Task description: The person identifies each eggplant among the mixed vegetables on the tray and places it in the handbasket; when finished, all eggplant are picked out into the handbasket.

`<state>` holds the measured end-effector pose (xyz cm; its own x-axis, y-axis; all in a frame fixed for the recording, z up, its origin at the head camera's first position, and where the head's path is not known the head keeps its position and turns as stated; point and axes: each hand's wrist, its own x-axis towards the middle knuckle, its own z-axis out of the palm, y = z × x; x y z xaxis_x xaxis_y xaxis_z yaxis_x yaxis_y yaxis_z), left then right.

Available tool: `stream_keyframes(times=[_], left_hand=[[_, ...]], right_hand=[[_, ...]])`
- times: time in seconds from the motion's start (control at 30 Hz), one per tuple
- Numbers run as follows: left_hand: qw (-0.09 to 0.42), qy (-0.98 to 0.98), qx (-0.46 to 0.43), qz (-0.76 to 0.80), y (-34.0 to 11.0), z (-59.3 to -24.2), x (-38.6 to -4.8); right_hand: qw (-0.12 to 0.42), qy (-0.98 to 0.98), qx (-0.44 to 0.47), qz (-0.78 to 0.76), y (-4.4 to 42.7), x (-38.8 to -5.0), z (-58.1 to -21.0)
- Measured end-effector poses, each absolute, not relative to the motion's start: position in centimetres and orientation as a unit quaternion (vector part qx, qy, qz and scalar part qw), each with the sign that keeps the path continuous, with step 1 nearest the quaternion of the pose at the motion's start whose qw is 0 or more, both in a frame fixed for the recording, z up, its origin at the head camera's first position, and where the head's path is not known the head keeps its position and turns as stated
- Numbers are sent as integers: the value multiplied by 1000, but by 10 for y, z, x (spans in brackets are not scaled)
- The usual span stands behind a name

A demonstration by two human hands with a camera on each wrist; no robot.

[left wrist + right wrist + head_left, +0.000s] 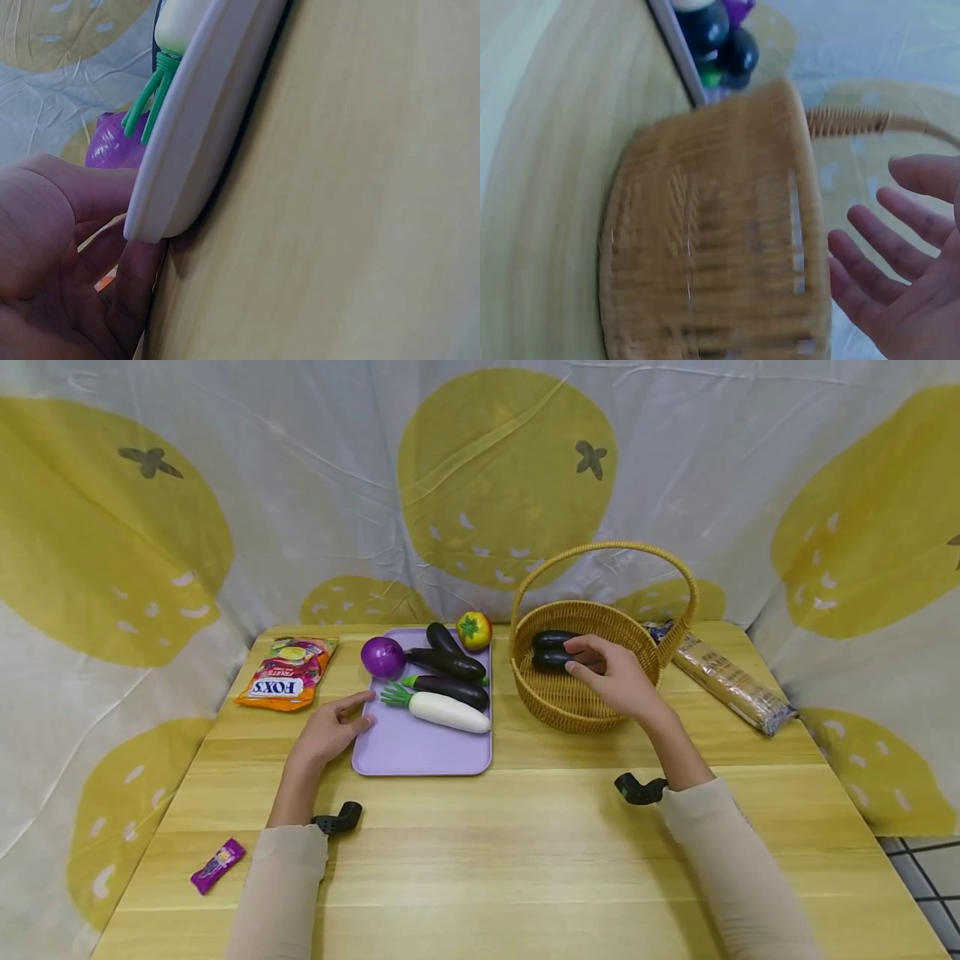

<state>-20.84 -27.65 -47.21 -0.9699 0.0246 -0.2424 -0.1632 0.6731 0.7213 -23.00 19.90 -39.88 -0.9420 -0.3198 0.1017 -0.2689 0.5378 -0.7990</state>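
My left hand point(333, 728) is at the left edge of a lilac tray point(420, 756), its thumb and fingers holding the rim. On the tray lie a white radish point(450, 712) with green leaves, several dark eggplants point(453, 692) and a round purple vegetable point(383, 657). My right hand point(615, 677) hovers over a wicker basket point(558, 710) with a tall handle. Two dark eggplants point(551, 660) lie inside, left of the fingertips. The right wrist view shows the fingers point(885, 244) loosely spread above the rim, holding nothing.
A red-yellow pepper-like fruit point(474, 631) sits at the tray's far right corner. An orange candy bag point(291, 672) lies left of the tray, a small purple packet point(217, 866) near the front left. Right of the basket is a long golden package point(731, 681). A patterned cloth hangs behind.
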Motion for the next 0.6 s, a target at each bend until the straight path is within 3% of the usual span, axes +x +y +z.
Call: stream_keyframes(times=[0.6], left_hand=[[107,904,-30,412,-279,-478,-211]], right_hand=[[36,833,-221,-506,114,-225,-411]])
